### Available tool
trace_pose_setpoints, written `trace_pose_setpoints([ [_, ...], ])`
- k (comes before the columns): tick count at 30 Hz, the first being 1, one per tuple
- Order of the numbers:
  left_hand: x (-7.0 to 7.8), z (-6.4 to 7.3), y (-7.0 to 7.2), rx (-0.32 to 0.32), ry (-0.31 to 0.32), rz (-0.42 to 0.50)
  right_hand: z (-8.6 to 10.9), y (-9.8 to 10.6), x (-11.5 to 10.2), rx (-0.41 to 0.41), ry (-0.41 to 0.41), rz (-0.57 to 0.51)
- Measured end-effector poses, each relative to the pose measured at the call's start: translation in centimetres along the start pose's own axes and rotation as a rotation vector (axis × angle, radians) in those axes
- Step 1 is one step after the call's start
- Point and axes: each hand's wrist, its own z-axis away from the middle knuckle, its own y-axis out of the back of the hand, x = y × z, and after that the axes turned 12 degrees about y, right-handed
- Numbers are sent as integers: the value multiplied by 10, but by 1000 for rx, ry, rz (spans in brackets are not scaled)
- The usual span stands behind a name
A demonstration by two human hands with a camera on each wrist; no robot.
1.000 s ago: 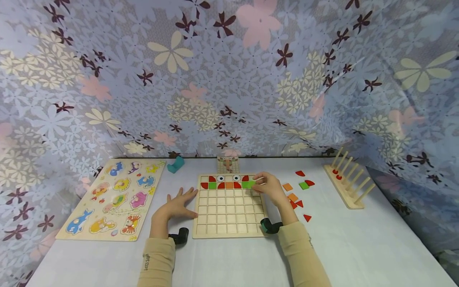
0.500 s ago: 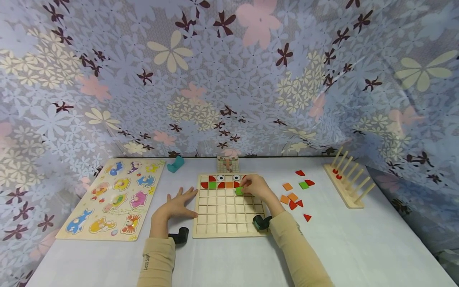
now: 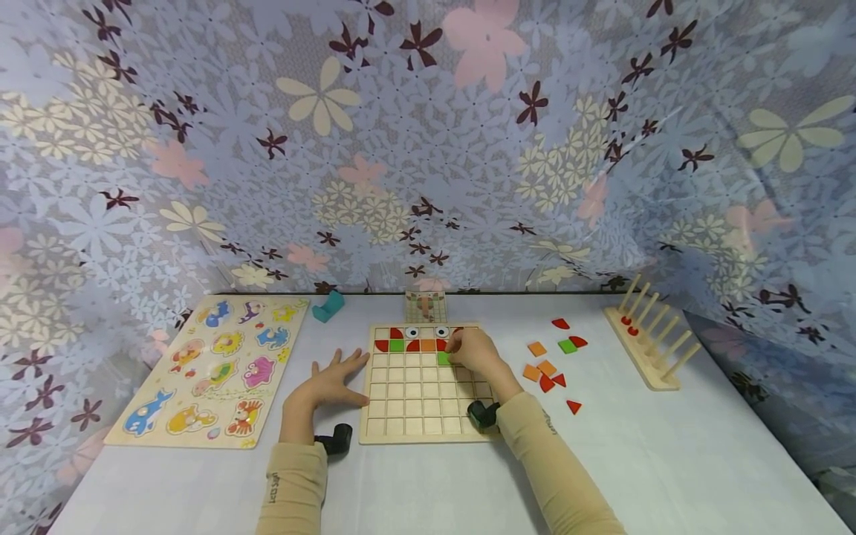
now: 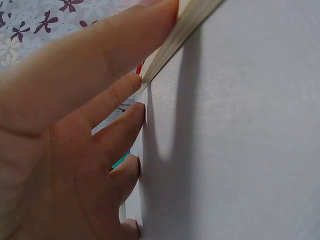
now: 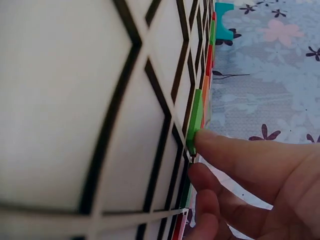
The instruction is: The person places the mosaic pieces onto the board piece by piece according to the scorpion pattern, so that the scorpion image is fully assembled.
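In the head view a wooden grid board (image 3: pixel 414 407) lies in the middle, its top two rows partly filled with red, green, orange and eye-marked tiles. My right hand (image 3: pixel 476 351) is over its upper right part and pinches a green square tile (image 3: pixel 444 359) just below the filled rows. The right wrist view has the thumb at one end of this green tile (image 5: pixel 196 117), which lies close over the grid. My left hand (image 3: pixel 329 383) is spread flat beside the board's left side, thumb and index fingertip at its edge (image 4: pixel 175 47).
Loose orange squares (image 3: pixel 537 348), a green tile (image 3: pixel 568 346) and several red pieces (image 3: pixel 560 324) lie right of the board. A peg stand (image 3: pixel 645 345) is further right, an animal puzzle (image 3: pixel 214 371) left. Behind stand a pattern card (image 3: pixel 426 306) and a teal block (image 3: pixel 328 306).
My right hand has moved left across the board's upper right with the green tile, then slightly lowered it to lie flatter on the grid. My left hand has stayed still.
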Motion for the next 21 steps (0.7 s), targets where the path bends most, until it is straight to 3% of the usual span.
trace_pose_setpoints([
  [9,0,0,-1,2,6,-1,6,3,-3,-6,-5,-19],
  [21,0,-1,0,-10,12,-5,22,20,21,125,-2,-161],
])
